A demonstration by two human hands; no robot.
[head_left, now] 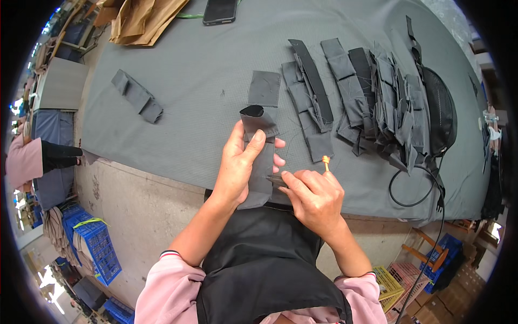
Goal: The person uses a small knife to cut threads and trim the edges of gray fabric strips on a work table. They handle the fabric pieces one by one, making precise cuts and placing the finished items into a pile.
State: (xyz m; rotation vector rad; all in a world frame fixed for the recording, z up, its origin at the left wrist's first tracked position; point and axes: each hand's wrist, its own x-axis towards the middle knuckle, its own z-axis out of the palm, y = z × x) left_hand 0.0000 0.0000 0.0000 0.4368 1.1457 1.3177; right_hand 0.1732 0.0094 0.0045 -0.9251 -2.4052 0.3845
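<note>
My left hand [237,159] grips a dark grey sewn fabric strip [263,170] near the table's front edge, thumb on top. The strip's upper end folds into an open loop, and its lower part hangs toward my apron. Close on its right side, my right hand [315,197] is closed around small thread snips [277,180]. Their dark metal tips point left at the strip's edge, and most of the tool is hidden in my fingers. A small orange piece [326,162] sticks up behind that hand. Just beyond the held strip lies a flat grey fabric piece [264,89].
Several grey strips [345,81] lie in a row and pile on the right of the cloth-covered table [189,108], beside a black bag [438,110] and cable [396,200]. One strip [137,96] lies left. A phone [219,12] and brown paper [145,21] are at the back.
</note>
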